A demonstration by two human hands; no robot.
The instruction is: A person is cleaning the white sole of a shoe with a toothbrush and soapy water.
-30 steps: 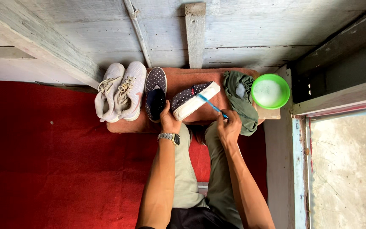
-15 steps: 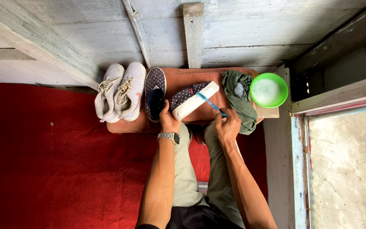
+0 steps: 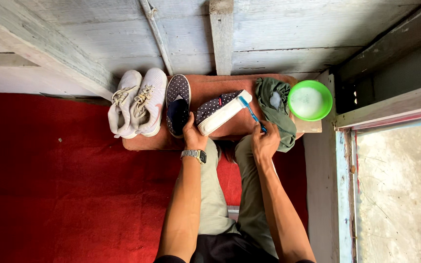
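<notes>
My left hand point(image 3: 193, 135), with a metal watch on its wrist, grips the heel end of a dark polka-dot slip-on shoe point(image 3: 219, 111) tipped on its side so the white sole faces right. My right hand point(image 3: 265, 141) holds a blue toothbrush point(image 3: 251, 113) whose head rests against the white sole near the toe. The matching polka-dot shoe point(image 3: 177, 103) lies flat just left of it, on a low brown wooden board point(image 3: 205, 90).
A pair of white lace-up sneakers point(image 3: 138, 102) sits at the board's left end. A crumpled green cloth point(image 3: 276, 109) and a green bowl of soapy water point(image 3: 310, 100) lie to the right. Red carpet point(image 3: 59, 185) covers the floor; grey plank wall behind; my legs stretch below.
The toothbrush head has slid slightly along the sole. Both hands keep their hold and the shoe stays in place.
</notes>
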